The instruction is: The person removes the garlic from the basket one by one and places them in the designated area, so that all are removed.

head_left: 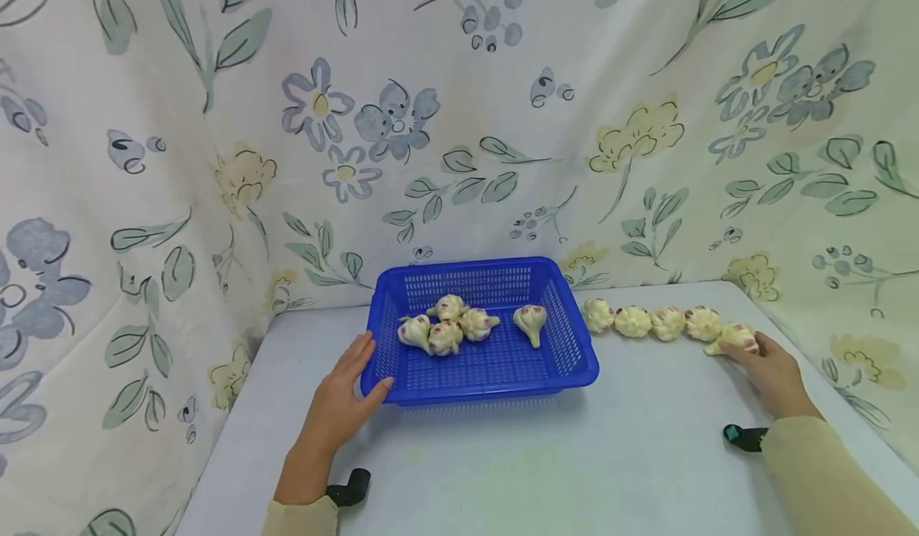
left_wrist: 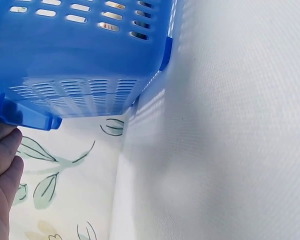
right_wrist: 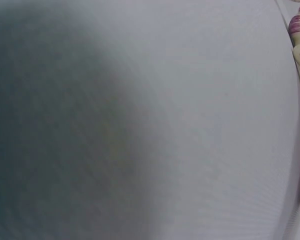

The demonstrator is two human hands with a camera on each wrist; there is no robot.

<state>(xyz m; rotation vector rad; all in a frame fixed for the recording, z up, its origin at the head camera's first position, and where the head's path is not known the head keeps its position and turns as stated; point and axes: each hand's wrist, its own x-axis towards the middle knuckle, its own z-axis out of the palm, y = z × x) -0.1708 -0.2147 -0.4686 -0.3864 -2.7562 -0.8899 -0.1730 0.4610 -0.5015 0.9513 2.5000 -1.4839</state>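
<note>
A blue plastic basket (head_left: 488, 392) sits on the white table, with several garlic bulbs (head_left: 447, 336) clustered on its left and one garlic bulb (head_left: 530, 322) apart on its right. My left hand (head_left: 341, 404) rests at the basket's front left corner, fingers fairly straight along the left rim, thumb on the front rim. The left wrist view shows those fingers (left_wrist: 7, 160) touching the rim's outside. To the right of the basket runs a row of garlic bulbs (head_left: 668, 323). My right hand (head_left: 778, 376) pinches the bulb at its right end (head_left: 739, 338), stem pointing left.
A floral curtain (head_left: 445, 121) hangs behind and on both sides of the white table (head_left: 546, 472). Black wrist camera mounts (head_left: 745, 438) show beside each wrist. Most of the right wrist view is white tabletop (right_wrist: 215, 125) and a dark blur.
</note>
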